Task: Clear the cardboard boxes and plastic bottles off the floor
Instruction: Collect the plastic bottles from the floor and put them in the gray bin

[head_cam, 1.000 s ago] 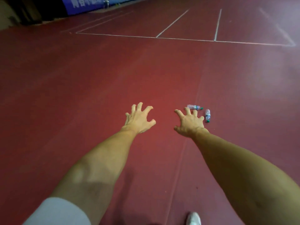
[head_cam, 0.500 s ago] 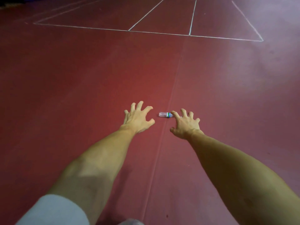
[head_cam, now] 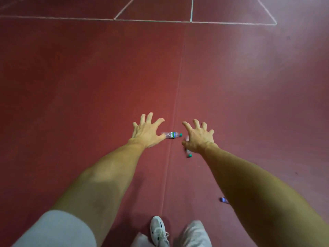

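Observation:
A clear plastic bottle (head_cam: 172, 135) with a green cap lies on its side on the red floor between my two hands. A second green-capped bottle (head_cam: 188, 152) lies mostly hidden under my right hand (head_cam: 198, 138). My left hand (head_cam: 148, 133) hovers just left of the first bottle with fingers spread, holding nothing. My right hand is likewise spread with bent fingers and holds nothing. A third bottle with a purple end (head_cam: 224, 200) peeks out beside my right forearm. No cardboard box is in view.
The red sports floor (head_cam: 89, 86) stretches all around, with a seam running down the middle. White court lines (head_cam: 153, 20) cross the far end. My white shoe (head_cam: 158, 230) and grey trouser leg (head_cam: 195, 234) show at the bottom edge.
The view has moved forward and tilted down; the bottles now sit closer between my hands, the second bottle reappears under my right hand, and my shoe comes into view. Both hands stay spread.

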